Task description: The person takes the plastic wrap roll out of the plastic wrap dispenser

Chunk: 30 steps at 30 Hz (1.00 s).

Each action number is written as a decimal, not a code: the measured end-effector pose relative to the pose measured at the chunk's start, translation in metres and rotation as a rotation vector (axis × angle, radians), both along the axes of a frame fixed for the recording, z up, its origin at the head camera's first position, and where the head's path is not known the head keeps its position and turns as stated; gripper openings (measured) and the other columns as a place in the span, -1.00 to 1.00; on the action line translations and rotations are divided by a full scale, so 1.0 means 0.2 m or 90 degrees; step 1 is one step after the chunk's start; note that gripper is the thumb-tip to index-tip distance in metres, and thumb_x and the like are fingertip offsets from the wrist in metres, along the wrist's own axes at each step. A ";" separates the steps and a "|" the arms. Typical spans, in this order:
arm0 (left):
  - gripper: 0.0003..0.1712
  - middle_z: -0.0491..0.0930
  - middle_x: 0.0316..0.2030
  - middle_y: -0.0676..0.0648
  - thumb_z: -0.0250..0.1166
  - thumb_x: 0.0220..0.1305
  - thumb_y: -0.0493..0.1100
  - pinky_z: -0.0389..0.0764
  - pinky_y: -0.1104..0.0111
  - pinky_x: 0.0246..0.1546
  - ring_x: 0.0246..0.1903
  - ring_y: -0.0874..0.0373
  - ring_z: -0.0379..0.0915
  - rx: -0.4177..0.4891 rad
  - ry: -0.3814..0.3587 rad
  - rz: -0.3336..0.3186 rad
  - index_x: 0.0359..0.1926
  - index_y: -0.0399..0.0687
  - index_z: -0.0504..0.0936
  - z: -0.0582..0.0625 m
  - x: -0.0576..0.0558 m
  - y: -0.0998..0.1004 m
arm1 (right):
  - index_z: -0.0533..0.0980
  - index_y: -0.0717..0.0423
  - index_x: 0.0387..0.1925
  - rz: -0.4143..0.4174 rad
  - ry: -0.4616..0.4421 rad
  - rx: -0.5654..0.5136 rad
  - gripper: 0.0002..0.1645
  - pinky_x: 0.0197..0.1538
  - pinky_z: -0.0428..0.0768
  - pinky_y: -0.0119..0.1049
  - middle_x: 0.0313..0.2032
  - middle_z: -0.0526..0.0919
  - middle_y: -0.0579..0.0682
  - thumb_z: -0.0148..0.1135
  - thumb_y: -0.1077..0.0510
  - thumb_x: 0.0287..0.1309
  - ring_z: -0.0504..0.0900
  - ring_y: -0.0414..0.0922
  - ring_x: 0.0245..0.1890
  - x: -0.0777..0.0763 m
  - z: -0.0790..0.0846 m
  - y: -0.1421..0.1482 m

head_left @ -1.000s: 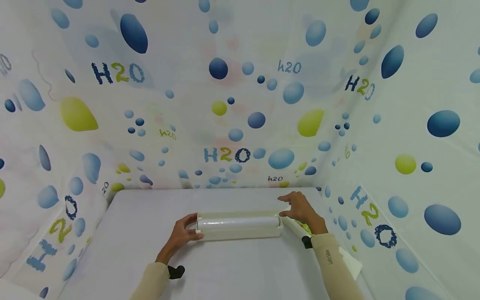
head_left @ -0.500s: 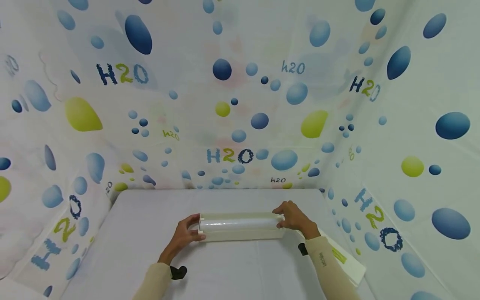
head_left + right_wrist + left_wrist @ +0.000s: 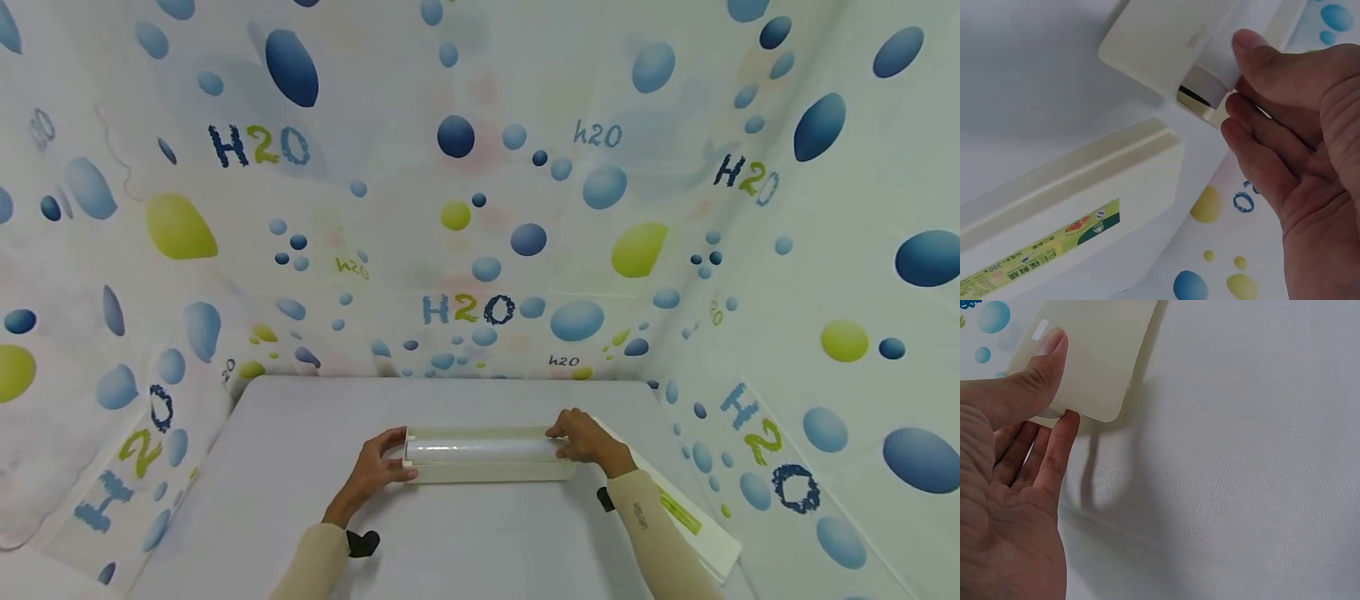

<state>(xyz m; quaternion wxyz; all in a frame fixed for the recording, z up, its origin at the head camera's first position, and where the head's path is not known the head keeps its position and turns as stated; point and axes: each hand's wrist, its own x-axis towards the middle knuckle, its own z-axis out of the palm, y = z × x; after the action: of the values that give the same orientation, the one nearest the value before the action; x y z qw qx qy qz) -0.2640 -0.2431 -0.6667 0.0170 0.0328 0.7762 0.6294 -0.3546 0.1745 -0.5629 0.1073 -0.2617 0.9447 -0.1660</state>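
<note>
A cream cling film box (image 3: 491,473) lies long side across the table, with a clear, shiny roll of cling film (image 3: 472,451) in its trough. My left hand (image 3: 375,467) grips the box's left end. In the left wrist view, its thumb presses the cream wall (image 3: 1100,356) and the fingertips reach around the end. At the opposite end, my right hand (image 3: 592,442) pinches the roll, index finger at the back and thumb in front. The right wrist view shows the thumb on the film, other fingers beside the roll's end (image 3: 1207,84); their exact contact is partly hidden.
A long white lid (image 3: 693,521) with a green and yellow label (image 3: 1054,250) lies slanted beside my right forearm, near the table's right side. White cloth (image 3: 465,542) covers the table. Curtains (image 3: 390,217) printed with bubbles and "H2O" surround its back and sides.
My right hand has come down from beside and above the box's right end onto the roll. The left hand keeps its grip. The whole head view has shifted slightly.
</note>
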 end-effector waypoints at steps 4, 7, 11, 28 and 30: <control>0.01 0.48 0.47 -0.44 0.68 0.13 -0.31 0.70 0.02 0.38 0.48 -0.40 0.42 -0.014 0.001 0.001 0.54 -0.39 0.38 0.00 -0.01 0.01 | 0.77 0.27 0.04 -0.004 0.002 0.019 -0.45 0.21 0.72 0.04 -0.06 0.82 0.08 0.71 0.41 -0.07 0.67 0.05 -0.04 -0.01 -0.02 -0.01; 0.00 0.49 0.48 -0.42 0.68 0.14 -0.31 0.69 0.02 0.39 0.49 -0.38 0.42 -0.018 -0.003 -0.001 0.54 -0.36 0.39 0.00 -0.01 0.02 | 0.75 0.25 0.08 0.000 0.007 0.040 -0.39 0.19 0.71 0.00 -0.09 0.77 0.05 0.73 0.42 -0.10 0.62 -0.04 -0.07 -0.01 -0.04 -0.02; 0.00 0.48 0.49 -0.40 0.67 0.16 -0.29 0.68 -0.01 0.41 0.50 -0.38 0.41 -0.016 0.001 -0.010 0.55 -0.33 0.38 0.00 -0.02 0.02 | 0.75 0.26 0.08 0.009 0.025 0.059 -0.37 0.15 0.72 -0.01 -0.11 0.75 0.04 0.73 0.45 -0.14 0.62 -0.06 -0.12 -0.02 -0.07 -0.03; -0.01 0.50 0.48 -0.41 0.67 0.15 -0.30 0.70 0.00 0.38 0.47 -0.39 0.44 -0.027 0.005 -0.005 0.55 -0.34 0.39 -0.01 -0.01 0.00 | 0.75 0.25 -0.07 0.018 0.061 0.050 -0.47 0.10 0.76 0.04 -0.18 0.76 0.07 0.77 0.40 -0.17 0.67 0.04 -0.13 -0.03 -0.10 -0.06; -0.01 0.50 0.47 -0.42 0.66 0.15 -0.32 0.71 0.02 0.37 0.46 -0.39 0.45 -0.023 0.006 -0.004 0.54 -0.36 0.39 -0.01 -0.01 -0.01 | 0.77 0.25 -0.07 0.018 0.053 0.047 -0.46 0.12 0.74 0.04 -0.17 0.76 0.05 0.78 0.37 -0.18 0.65 0.01 -0.13 -0.04 -0.08 -0.07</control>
<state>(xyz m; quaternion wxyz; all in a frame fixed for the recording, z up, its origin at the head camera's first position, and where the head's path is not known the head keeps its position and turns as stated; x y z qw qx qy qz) -0.2657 -0.2446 -0.6693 0.0159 0.0378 0.7872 0.6153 -0.3618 0.1614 -0.5784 0.0800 -0.2773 0.9500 -0.1189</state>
